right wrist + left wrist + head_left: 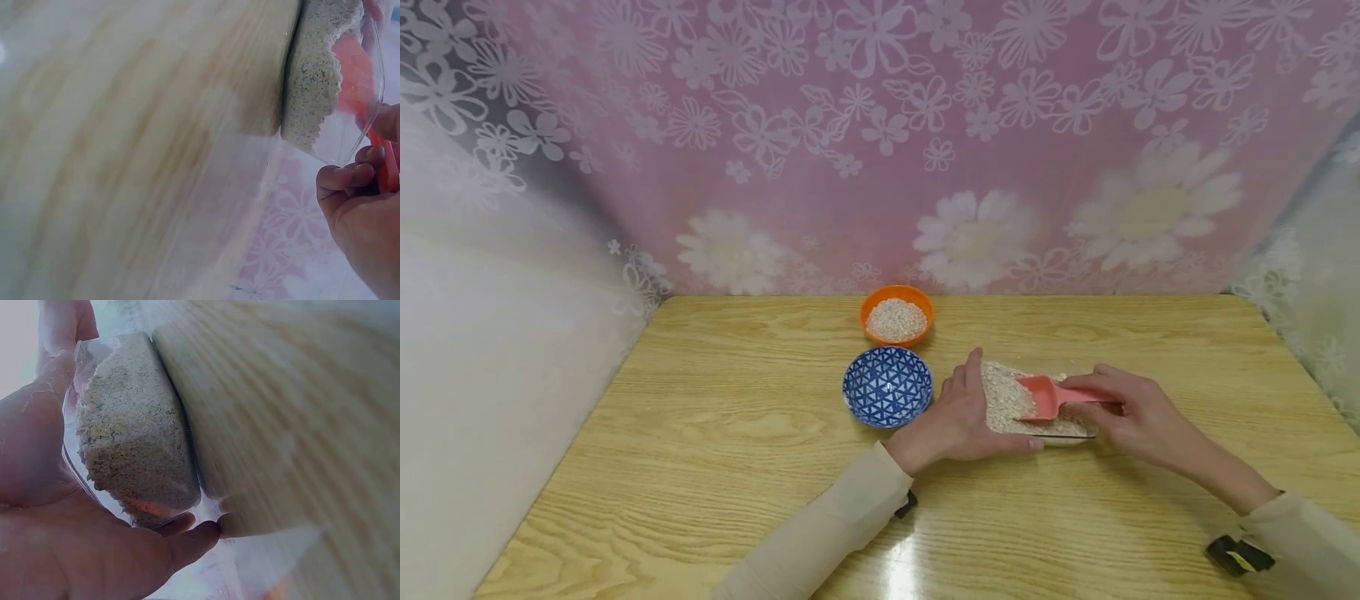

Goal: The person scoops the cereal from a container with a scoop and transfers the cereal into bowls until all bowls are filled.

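Observation:
A clear rectangular container [72, 440] of oat flakes [1003, 396] stands on the table. My left hand [958, 417] holds its left end, thumb along the near side and fingers at the left and far side. In the left wrist view, that hand [94, 544] wraps the container's end wall. My right hand [1131, 408] grips the handle of a pink scoop [1041, 398], whose bowl lies in the oats. Through the clear wall, the right wrist view shows the scoop [355, 75] above the sloping oats, with the right hand [362, 206] at the container's rim.
Left of the container sits a blue and white patterned bowl [887, 387], close by my left hand. Behind it, an orange bowl [897, 317] holds a heap of oat flakes. The wooden table [722, 400] ends at a pink flowered curtain [850, 183].

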Motion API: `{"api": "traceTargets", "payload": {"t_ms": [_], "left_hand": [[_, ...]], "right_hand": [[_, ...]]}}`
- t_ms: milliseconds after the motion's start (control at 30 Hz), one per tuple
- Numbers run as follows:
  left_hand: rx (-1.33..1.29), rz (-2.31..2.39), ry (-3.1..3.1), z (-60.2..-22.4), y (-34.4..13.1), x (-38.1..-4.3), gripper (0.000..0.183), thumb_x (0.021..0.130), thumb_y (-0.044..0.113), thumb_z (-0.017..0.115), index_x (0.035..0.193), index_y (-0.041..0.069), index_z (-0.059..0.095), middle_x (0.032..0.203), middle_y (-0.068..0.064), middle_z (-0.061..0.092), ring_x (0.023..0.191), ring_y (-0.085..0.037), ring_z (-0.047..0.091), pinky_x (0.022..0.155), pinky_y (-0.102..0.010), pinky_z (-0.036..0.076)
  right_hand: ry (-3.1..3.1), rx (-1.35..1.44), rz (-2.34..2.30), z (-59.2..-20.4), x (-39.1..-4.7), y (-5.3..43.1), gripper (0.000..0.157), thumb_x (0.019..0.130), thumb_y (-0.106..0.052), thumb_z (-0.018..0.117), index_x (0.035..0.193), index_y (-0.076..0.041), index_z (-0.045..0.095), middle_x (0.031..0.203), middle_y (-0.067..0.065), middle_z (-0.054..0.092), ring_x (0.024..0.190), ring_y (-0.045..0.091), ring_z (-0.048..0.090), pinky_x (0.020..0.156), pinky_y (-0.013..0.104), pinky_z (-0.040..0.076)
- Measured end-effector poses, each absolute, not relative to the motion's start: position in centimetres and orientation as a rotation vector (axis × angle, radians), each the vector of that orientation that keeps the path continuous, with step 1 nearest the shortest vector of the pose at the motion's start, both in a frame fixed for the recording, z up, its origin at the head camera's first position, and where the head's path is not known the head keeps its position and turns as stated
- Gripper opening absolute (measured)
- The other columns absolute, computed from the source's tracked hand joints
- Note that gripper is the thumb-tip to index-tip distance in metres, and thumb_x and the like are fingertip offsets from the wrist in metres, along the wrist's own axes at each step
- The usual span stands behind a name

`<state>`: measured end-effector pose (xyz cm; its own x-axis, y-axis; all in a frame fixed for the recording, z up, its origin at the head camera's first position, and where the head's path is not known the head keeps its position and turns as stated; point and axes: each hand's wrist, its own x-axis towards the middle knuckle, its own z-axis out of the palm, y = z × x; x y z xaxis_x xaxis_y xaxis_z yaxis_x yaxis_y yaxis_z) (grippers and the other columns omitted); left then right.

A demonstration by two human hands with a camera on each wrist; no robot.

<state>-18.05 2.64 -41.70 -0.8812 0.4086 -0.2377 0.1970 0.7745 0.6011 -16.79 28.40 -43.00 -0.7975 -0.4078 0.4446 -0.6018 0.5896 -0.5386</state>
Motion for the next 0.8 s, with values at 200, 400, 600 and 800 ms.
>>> {"api": "traceTargets", "payload": {"t_ms": [200, 400, 600, 800], "left_hand": [[0.467, 0.83, 2.615, -41.6, 2.6, -18.0, 0.133, 0.075, 0.073, 0.076, 0.165, 0.019, -0.006, 0.167, -0.013, 0.027, 0.153, -0.029, 0.032, 0.121, -0.043, 0.038], [0.478, 0.827, 2.623, -41.6, 2.6, -18.1, 0.133, 0.075, 0.074, 0.076, 0.165, 0.019, -0.005, 0.165, -0.014, 0.028, 0.152, -0.029, 0.034, 0.12, -0.042, 0.039], [0.475, 0.825, 2.624, -41.7, 2.7, -18.2, 0.134, 0.075, 0.073, 0.077, 0.165, 0.018, -0.006, 0.166, -0.014, 0.027, 0.153, -0.029, 0.033, 0.12, -0.043, 0.039], [0.469, 0.838, 2.602, -41.7, 2.6, -18.1, 0.134, 0.075, 0.073, 0.077, 0.165, 0.019, -0.008, 0.168, -0.013, 0.024, 0.154, -0.028, 0.03, 0.122, -0.043, 0.037]], "right_hand": [[-2.626, 0.737, 1.095, -43.0, -16.5, 28.5, 0.037, 0.085, -0.001, 0.08, 0.118, -0.016, 0.075, 0.086, -0.011, 0.06, 0.069, 0.0, 0.049, 0.057, 0.019, 0.04], [-2.558, 0.808, 0.981, -42.9, -16.7, 27.8, 0.041, 0.079, 0.005, 0.082, 0.115, -0.014, 0.076, 0.085, -0.012, 0.061, 0.072, -0.003, 0.048, 0.062, 0.014, 0.041], [-2.557, 0.819, 0.985, -42.7, -16.5, 27.6, 0.041, 0.081, 0.005, 0.081, 0.117, -0.014, 0.076, 0.086, -0.012, 0.062, 0.072, -0.003, 0.049, 0.062, 0.014, 0.041], [-2.637, 0.711, 1.062, -42.4, -16.0, 28.6, 0.036, 0.09, -0.002, 0.076, 0.121, -0.018, 0.074, 0.1, -0.012, 0.07, 0.084, -0.005, 0.063, 0.067, 0.014, 0.048]]}}
